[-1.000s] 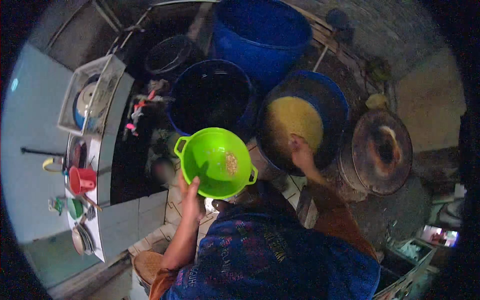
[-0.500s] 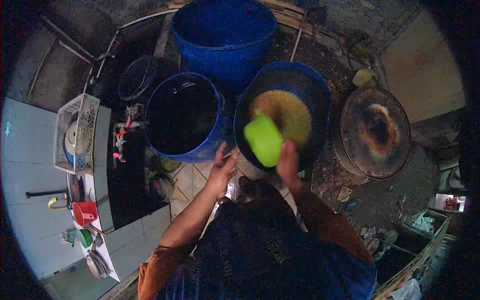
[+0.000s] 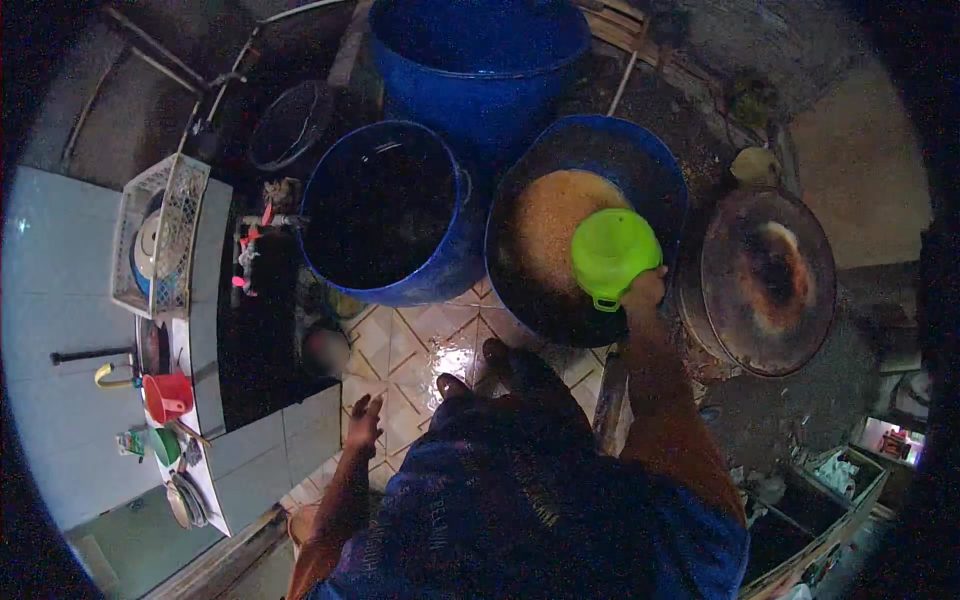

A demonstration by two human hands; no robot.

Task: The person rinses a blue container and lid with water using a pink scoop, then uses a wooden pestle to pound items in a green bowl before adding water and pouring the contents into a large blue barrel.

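Observation:
My right hand [image 3: 645, 290] grips a lime-green plastic bowl [image 3: 612, 250] with a small loop handle on its rim. The bowl is tipped over, its underside facing up, above the right part of a blue tub [image 3: 640, 160]. Inside this tub lies a tan, grainy-looking mass [image 3: 545, 215]; the bowl covers part of it. Whether anything is in the bowl is hidden. Off to the left, my left hand [image 3: 363, 422] hangs over the tiled floor beside my leg, fingers parted and holding nothing.
Left of the tub stands a blue drum [image 3: 462, 245] with a dark inside; a larger blue drum [image 3: 475, 105] is behind. A rusty round lid [image 3: 770, 280] sits to the right. The left counter carries a white crate [image 3: 180, 225] and a red dipper [image 3: 168, 397].
The green bowl has swung right across the tub in my right hand and turned underside up. My left hand has dropped away from the drums, down and left. The view has shifted slightly.

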